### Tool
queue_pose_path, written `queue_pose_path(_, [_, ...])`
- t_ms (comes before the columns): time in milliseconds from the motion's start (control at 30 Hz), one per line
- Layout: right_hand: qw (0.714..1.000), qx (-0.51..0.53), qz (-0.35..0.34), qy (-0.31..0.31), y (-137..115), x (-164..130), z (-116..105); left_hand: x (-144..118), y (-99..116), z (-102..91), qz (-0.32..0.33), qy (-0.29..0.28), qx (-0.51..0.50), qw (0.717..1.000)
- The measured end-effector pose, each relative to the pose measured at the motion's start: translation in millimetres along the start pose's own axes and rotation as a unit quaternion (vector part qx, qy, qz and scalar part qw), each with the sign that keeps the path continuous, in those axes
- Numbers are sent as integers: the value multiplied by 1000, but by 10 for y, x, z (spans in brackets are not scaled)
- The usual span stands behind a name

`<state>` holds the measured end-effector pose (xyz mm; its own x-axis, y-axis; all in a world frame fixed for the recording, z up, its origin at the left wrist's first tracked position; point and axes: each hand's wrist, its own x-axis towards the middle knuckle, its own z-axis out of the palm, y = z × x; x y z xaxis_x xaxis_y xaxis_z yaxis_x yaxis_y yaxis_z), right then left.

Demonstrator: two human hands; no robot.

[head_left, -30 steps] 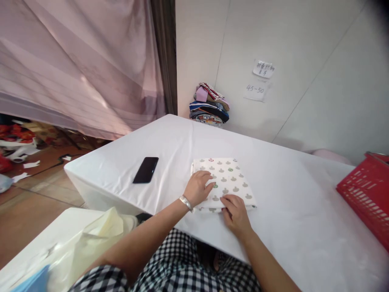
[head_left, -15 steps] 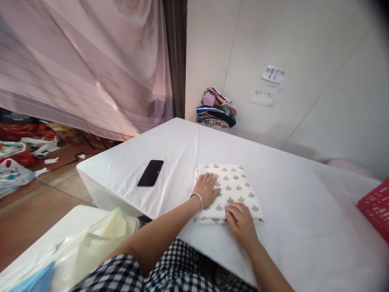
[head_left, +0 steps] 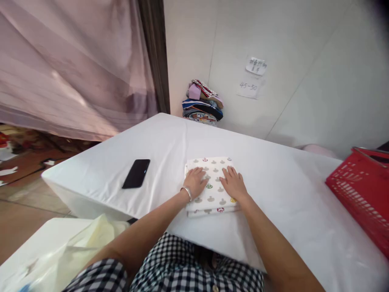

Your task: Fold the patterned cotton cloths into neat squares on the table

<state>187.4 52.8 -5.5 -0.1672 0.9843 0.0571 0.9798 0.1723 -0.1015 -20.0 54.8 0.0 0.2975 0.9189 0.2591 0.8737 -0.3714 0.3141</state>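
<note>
A folded white cloth [head_left: 212, 194] printed with small grey and coloured shapes lies on the white table [head_left: 273, 178] in front of me. My left hand [head_left: 194, 181], a silver bracelet at its wrist, rests flat on the cloth's left half. On the right half lies my right hand [head_left: 233, 183], palm down with fingers spread. Both hands press on the cloth and hold nothing.
A black phone [head_left: 136, 173] lies on the table to the left of the cloth. A red plastic basket [head_left: 361, 194] stands at the right edge. A stack of folded clothes [head_left: 202, 103] sits at the far corner by the wall. A pale plastic bag [head_left: 91, 243] lies near left.
My right hand has moved from the cloth's near edge up onto its right half and flattened. The left hand stays on the cloth. The camera has shifted, bringing the basket further into view.
</note>
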Motion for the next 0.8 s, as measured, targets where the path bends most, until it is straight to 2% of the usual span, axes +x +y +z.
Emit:
queue_pose_path(167, [1000,0,13,-8,-30,-15,-63,452,-235,-129,-110,30,29,993])
queue_pose_path(333, [1000,5,7,10,-35,-18,-70,790,-430,-117,-176,-65,35,982])
queue_pose_path(500, [1000,7,-1,29,-42,-45,-80,906,-437,-182,-167,-95,37,981])
queue_pose_path(633, [998,0,-12,61,-44,-58,-76,946,-441,-237,-151,-92,12,984])
queue_pose_path(800, [995,-10,-21,101,-52,-64,-79,963,-519,-190,-200,-159,-7,967])
